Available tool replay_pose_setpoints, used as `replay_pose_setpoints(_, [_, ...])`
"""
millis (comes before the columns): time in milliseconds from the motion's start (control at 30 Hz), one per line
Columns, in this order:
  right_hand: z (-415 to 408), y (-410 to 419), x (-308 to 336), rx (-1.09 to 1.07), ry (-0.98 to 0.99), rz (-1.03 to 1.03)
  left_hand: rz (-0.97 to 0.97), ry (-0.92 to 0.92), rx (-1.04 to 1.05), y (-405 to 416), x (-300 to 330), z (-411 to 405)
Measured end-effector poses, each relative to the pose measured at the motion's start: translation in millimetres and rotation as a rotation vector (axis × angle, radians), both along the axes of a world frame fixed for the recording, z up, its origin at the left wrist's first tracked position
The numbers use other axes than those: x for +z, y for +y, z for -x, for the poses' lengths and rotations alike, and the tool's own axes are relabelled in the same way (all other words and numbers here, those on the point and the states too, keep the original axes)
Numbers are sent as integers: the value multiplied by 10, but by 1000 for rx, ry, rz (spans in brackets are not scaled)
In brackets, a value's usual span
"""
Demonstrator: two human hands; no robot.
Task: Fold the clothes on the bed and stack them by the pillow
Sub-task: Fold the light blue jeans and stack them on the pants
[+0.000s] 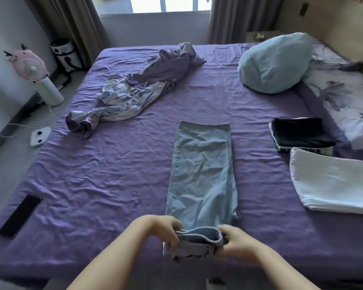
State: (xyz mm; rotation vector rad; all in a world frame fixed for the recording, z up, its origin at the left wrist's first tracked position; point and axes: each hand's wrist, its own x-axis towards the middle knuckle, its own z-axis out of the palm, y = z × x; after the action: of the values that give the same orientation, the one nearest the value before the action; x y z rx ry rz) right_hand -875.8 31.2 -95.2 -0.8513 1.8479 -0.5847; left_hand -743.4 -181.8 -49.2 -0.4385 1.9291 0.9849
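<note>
No readable text, labels, brands or numbers anywhere in view. Nothing legible on any item on the bed, on the floor or on the walls.
</note>
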Motion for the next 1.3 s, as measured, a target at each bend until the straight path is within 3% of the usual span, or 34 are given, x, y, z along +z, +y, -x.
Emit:
replay_pose_setpoints(233, [738,-594,-119,-268,-74,139,130,379,620,-635,-215,636])
replay_pose_setpoints(400, [1231,-1032,-424,-395,-42,183,303,479,747,-847,-582,1127])
replay_pose_setpoints(567, [1488,-1281,-824,-412,94,153,257,494,864,-980,-1061,1452])
replay_pose_setpoints(833, [1541,-1459,-1254,-427,280,116,320,505,830,-1058,-1675,1648])
replay_pose_setpoints(900, [1529,-1479,-1334,-418,343,130,428,546,793,-1008,-1767,1634])
replay_pose_setpoints(1000, [1415,-1512,-1425,-379,480,192,797,730,449,-870,-1908,1583])
replay_pose_setpoints(1133, [1327,-1585,-1539,-365,517,242,785,891,-42,-621,-2083,1598])
replay_pose_setpoints(1300, [1350,-1545,-1672,-328,551,189,787,781,65,-493,-2194,1455])
